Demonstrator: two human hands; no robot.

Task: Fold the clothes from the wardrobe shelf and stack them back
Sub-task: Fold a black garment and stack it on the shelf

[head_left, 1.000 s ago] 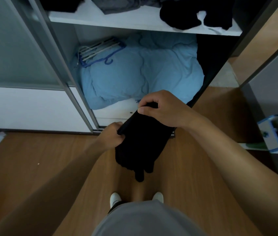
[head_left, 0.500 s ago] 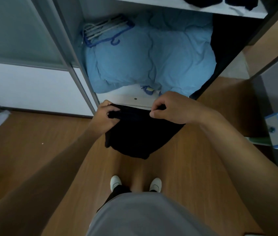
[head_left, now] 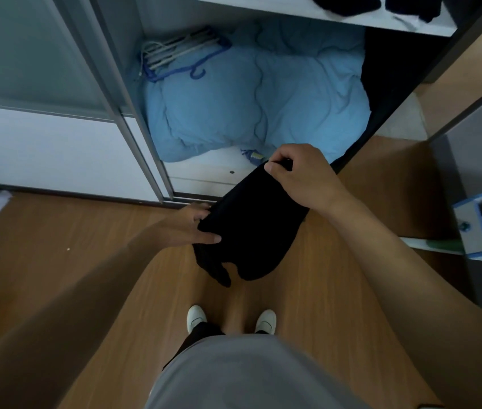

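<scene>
**Garment swung from level to a steep diagonal, mid-fold**

Half a second ago both hands held the black garment (head_left: 251, 228) by a level top edge; now that edge slants, the right hand (head_left: 301, 177) raised toward the wardrobe and the left hand (head_left: 195, 228) dropped lower and nearer the body. The right hand's fingers are curled in a pinch on the upper corner. The left hand grasps the lower left edge, thumb lying across the front of the cloth, fingers behind it. The garment hangs in the air above the wooden floor (head_left: 337, 305), in front of the open wardrobe, two loose lobes dangling at its lower end. By my reading the fold is only partly made and stacking has not begun.

The cloth is so dark that no seams, layers or creases can be made out, so what kind of garment it is stays unclear. Behind it, a pale blue duvet (head_left: 257, 95) fills the lower compartment, with a bunch of hangers (head_left: 180, 51) on top. The wardrobe shelf (head_left: 322, 13) above is cut off by the frame, with only the edges of dark clothes (head_left: 349, 2) showing.
</scene>
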